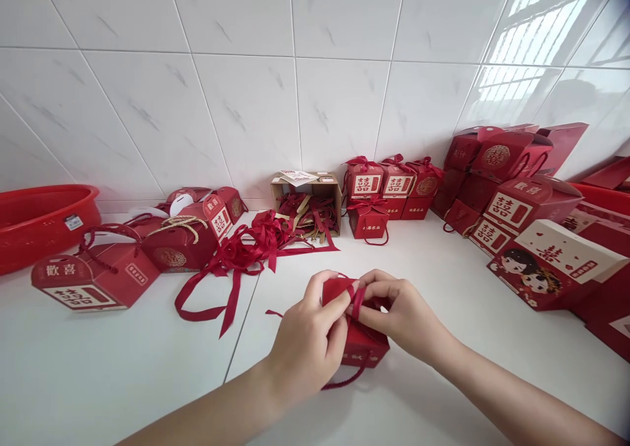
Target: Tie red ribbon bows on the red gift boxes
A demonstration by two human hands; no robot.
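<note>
A small red box [367,349] with a red cord handle [344,384] stands on the white table, partly hidden by both hands. My left hand [312,331] is over its left side, thumb and fingers pinching the red ribbon at the box top. From the right, my right hand [401,311] grips a loop of the red ribbon [359,302] between thumb and fingers, close to my left fingertips. A thin ribbon end [273,313] sticks out to the left of my left hand. The lower part of the box's left side is hidden.
Loose red ribbon [204,315] lies left of centre. Behind it, a cardboard box [337,200] holds ribbon pieces. Small ribbon-tied boxes [368,226] stand at the back. Larger red boxes [101,279] sit left, others [534,203] are stacked right. A red basin [44,220] is far left.
</note>
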